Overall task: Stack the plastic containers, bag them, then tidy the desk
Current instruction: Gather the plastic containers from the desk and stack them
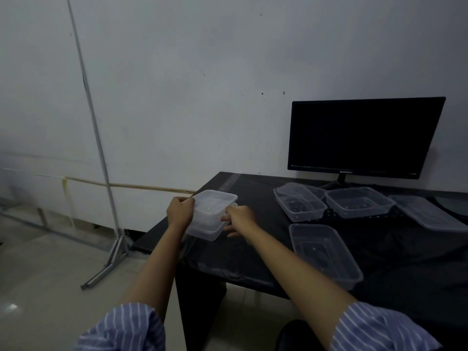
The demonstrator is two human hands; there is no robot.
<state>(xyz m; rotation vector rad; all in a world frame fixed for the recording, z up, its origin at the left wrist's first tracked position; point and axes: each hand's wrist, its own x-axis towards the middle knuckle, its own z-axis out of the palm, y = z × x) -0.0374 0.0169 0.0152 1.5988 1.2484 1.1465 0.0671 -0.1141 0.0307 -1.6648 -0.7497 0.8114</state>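
While I hold the tub (211,214) by both ends, it feels light and bendy.
My left hand (180,212) pinches nine o'clock, my right hand (239,219) three o'clock.

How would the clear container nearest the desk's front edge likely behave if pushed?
The empty container looks thin-walled, so it is probably very light and would slide easily on the dark desk. Its low, wide shape makes tipping unlikely. It sits near the edge, so a push could send it off.

desk (253,254) | held stack (211,216) at left edge; loose containers (324,252) right; monitor (362,138) behind
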